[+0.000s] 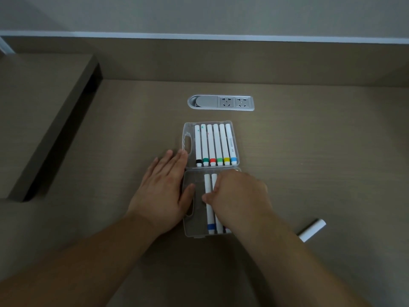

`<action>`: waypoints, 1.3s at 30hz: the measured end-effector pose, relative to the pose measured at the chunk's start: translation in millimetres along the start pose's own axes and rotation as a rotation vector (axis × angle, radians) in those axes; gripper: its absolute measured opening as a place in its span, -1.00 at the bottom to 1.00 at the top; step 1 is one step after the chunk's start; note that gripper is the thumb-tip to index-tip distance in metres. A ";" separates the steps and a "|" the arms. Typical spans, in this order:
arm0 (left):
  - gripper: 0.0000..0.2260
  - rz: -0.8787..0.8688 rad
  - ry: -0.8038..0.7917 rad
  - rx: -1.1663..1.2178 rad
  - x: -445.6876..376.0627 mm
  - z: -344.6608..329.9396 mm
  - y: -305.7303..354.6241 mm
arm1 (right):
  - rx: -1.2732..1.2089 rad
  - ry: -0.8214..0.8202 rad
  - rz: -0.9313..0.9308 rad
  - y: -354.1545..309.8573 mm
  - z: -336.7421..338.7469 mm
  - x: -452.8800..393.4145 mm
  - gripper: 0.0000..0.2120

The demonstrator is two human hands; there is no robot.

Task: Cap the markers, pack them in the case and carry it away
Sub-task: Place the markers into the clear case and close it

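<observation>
A clear plastic marker case [188,138] lies open on the desk, its two halves side by side. The far half holds a row of several white markers [215,145] with coloured bands. The near half [194,227] holds a blue-banded marker [209,216] and others partly hidden under my right hand [240,193]. That hand lies over these markers with curled fingers, its thumb touching the blue-banded one. My left hand [164,187] rests flat on the desk against the case's left edge, thumb on the near half. One white marker [312,232] lies loose on the desk to the right.
A silver socket panel [221,103] is set into the desk [309,151] behind the case. A raised wooden shelf block [44,107] stands at the left. The desk's back wall runs across the far side.
</observation>
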State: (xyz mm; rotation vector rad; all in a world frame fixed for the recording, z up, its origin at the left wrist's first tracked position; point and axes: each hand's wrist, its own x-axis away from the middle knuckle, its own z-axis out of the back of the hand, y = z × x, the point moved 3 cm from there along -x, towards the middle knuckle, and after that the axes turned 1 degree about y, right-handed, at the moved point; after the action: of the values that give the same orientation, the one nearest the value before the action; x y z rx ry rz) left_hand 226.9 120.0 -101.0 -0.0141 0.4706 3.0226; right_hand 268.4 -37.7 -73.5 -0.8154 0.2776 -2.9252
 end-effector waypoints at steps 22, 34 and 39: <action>-0.30 0.025 -0.009 -0.017 -0.4 -1.9 0.8 | -0.167 0.116 -0.190 164.9 15.1 68.0 -0.52; -0.35 0.032 -0.003 -0.005 -0.5 -0.2 2.3 | -0.389 0.143 -0.079 105.4 18.8 49.6 -0.66; -0.34 0.022 0.004 0.004 -0.5 0.8 3.7 | -0.445 0.084 0.051 58.0 25.0 44.7 -0.74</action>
State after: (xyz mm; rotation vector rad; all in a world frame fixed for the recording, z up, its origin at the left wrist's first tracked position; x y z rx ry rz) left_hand 227.1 116.7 -99.1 -0.0141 0.4810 3.0437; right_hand 245.7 -104.4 -41.5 -0.7146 0.9662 -2.8888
